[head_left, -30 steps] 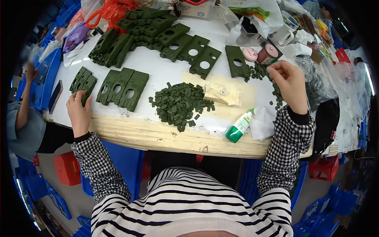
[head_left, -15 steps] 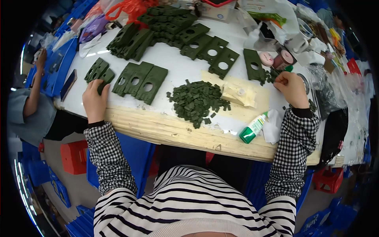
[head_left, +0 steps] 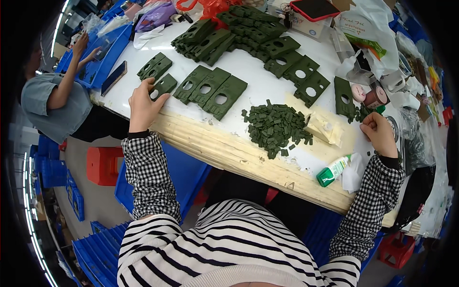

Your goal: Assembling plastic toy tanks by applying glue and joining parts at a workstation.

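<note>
My left hand (head_left: 145,106) is at the table's left, thumb and fingers around the near left edge of a dark green moulded plastic plate (head_left: 167,84) with a round hole. Just beyond it lie similar smaller plates (head_left: 154,66). To its right, three larger green plates (head_left: 205,89) lie side by side. My right hand (head_left: 381,134) is at the right, its thumb and fingertips pinched together; whatever is between them is hidden. Close to those fingertips are small green pieces (head_left: 361,114) and a single green plate (head_left: 344,98). A heap of small green pieces (head_left: 276,126) lies between my hands.
A green-and-white glue bottle (head_left: 333,171) and white tissue (head_left: 353,173) lie near the front edge. Behind the heap is a pale yellow block (head_left: 325,128). Stacked green plates (head_left: 253,26) fill the back. A phone (head_left: 114,78) lies far left, near another person (head_left: 60,103).
The whole view has swung, shifting the table rightward in the picture. The plate at my left hand now sits apart from those beyond it. My right hand stays by the small pieces.
</note>
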`<control>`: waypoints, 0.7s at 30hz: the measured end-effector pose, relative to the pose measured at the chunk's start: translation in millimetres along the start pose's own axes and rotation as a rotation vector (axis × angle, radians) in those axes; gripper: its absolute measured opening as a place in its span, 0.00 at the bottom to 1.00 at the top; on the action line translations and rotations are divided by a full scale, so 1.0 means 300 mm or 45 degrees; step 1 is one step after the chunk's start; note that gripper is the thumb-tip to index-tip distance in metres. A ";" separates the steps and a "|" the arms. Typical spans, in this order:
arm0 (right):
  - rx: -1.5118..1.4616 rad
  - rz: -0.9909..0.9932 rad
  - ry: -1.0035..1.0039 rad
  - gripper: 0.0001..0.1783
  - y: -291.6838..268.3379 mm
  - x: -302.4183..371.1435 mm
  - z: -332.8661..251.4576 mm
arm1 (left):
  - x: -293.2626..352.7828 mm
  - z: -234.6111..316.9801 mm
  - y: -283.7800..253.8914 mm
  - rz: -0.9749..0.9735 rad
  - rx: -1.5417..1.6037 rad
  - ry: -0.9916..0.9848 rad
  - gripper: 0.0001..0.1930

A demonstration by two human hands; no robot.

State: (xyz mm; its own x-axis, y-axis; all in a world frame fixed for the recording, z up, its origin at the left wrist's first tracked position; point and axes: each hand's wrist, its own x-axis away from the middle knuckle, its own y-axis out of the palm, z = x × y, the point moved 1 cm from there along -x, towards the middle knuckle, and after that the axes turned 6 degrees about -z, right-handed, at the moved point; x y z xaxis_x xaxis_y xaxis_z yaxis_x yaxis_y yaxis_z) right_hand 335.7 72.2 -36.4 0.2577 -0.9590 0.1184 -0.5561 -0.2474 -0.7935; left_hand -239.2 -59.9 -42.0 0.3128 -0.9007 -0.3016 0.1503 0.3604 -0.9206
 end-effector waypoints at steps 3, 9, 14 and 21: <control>0.012 -0.061 0.018 0.06 -0.008 -0.004 0.009 | 0.016 0.077 -0.071 0.165 0.121 0.130 0.24; 0.014 0.050 -0.032 0.06 -0.008 0.001 -0.018 | 0.030 0.410 -0.162 0.196 0.537 0.616 0.24; -0.450 0.374 -0.324 0.06 -0.024 0.025 -0.107 | -0.005 0.722 -0.128 -0.073 0.637 1.030 0.29; -0.873 0.387 -0.512 0.07 0.021 0.069 -0.226 | -0.027 0.926 0.015 -0.020 0.650 1.165 0.29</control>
State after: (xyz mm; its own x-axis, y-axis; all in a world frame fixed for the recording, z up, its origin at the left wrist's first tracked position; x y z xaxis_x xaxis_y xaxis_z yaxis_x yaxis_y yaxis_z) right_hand 283.9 41.4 1.3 0.2086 -0.9070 -0.3658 -0.9689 -0.1407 -0.2036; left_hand 19.4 16.4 25.2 -0.4891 -0.6693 -0.5592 0.5931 0.2149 -0.7759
